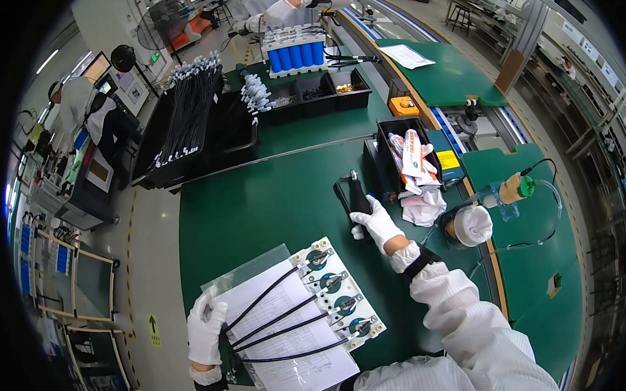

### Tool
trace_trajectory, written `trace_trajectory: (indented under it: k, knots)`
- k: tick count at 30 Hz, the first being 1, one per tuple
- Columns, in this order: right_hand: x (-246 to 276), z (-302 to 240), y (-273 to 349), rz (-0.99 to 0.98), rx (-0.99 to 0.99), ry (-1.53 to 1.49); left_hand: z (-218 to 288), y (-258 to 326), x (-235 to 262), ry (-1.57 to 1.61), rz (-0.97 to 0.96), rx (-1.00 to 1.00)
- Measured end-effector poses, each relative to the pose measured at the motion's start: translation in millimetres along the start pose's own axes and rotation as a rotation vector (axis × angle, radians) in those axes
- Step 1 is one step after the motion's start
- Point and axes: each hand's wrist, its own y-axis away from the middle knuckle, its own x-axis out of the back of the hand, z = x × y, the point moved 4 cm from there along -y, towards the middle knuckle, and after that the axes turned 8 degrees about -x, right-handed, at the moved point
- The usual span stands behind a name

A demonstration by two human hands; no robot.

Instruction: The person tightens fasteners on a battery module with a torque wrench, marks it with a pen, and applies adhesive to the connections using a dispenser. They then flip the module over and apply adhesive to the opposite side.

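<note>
My right hand [377, 226], in a white glove, is closed round the handle of a black power tool [357, 194] with a metal tip at its far end. My left hand [206, 330], also gloved, has its fingers curled at the left edge of some printed sheets [291, 362]; what they pinch is hidden. Several black cables [276, 327] run across the sheets to metal lugs on a white battery module [350, 297], which has round blue-green cell ends. A clear plastic sleeve [250, 265] lies under the sheets.
A black bin of cables [186, 124] and small-parts trays [306, 99] stand at the back. Tubes fill a black box [415, 157] on the right, near a white cloth [422, 207] and a tub [468, 226]. A co-worker [279, 14] handles a blue-celled module [296, 56].
</note>
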Motion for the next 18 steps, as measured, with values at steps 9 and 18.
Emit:
trace_trajectory:
  k: [9, 18]
  knots:
    - [15.3, 6.4, -8.2, 0.247, 0.149, 0.503, 40.6, -37.0, 24.6, -0.056, 0.325, -0.165]
    - [4.5, -16.6, 24.6, 0.525, 0.441, 1.417, 8.3, -184.0, 22.7, 0.423, 0.434, -0.157]
